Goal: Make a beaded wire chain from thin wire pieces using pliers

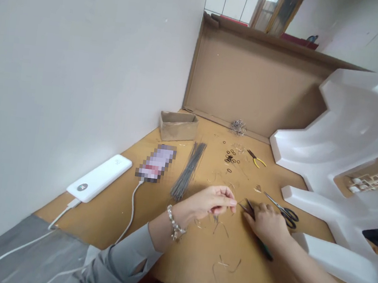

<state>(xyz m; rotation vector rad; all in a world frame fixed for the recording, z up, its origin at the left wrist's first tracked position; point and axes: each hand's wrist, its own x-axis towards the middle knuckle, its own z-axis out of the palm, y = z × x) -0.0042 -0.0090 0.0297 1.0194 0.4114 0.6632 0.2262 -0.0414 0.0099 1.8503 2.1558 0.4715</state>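
Note:
My left hand is closed in a pinch over the board, and what seems to be a fine wire runs from its fingertips. Close by on the right, my right hand wraps around pliers with dark green handles. Their dark jaws point toward the left fingertips; whether they touch the wire I cannot tell. A bundle of straight grey wires lies beyond my left forearm. Several small dark rings are scattered farther back. Loose bent wires rest nearer to me.
Scissors lie right of my right hand, yellow-handled pliers farther back. White foam packing borders the right side. A small cardboard box, a phone and a white power bank with cables line the left. A tangle of wire sits behind.

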